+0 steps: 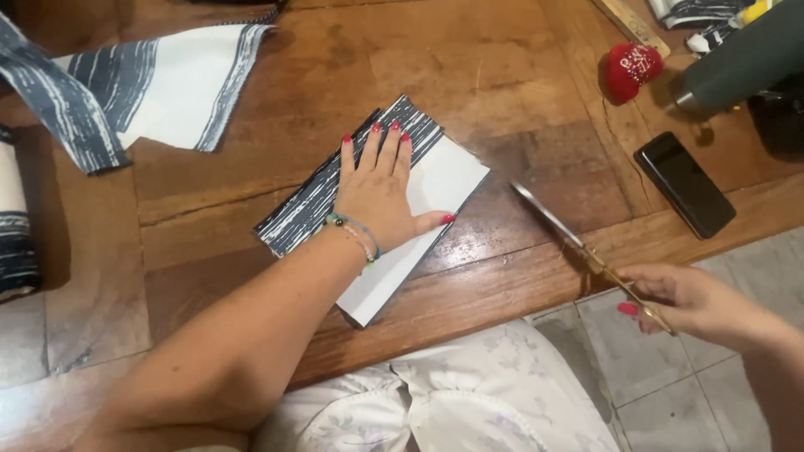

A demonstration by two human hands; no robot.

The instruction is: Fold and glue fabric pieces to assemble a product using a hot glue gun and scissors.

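My left hand (pixel 378 186) lies flat, fingers spread, on a folded piece of fabric (pixel 448 172) that is white with a dark striped band, resting on the wooden table (pixel 276 92). My right hand (pixel 695 303) is out past the table's near edge, closed around the gold handles of a pair of scissors (pixel 578 243). The scissor blades point up and left toward the fabric's right corner and hover just short of it.
A larger piece of the same striped fabric (pixel 142 79) lies at the top left. A black phone (pixel 684 184) lies at the right, with a red pincushion (pixel 630 69), a dark bottle (pixel 745 54) and a wooden ruler (pixel 632 25) beyond it. Tiled floor (pixel 670 393) shows below.
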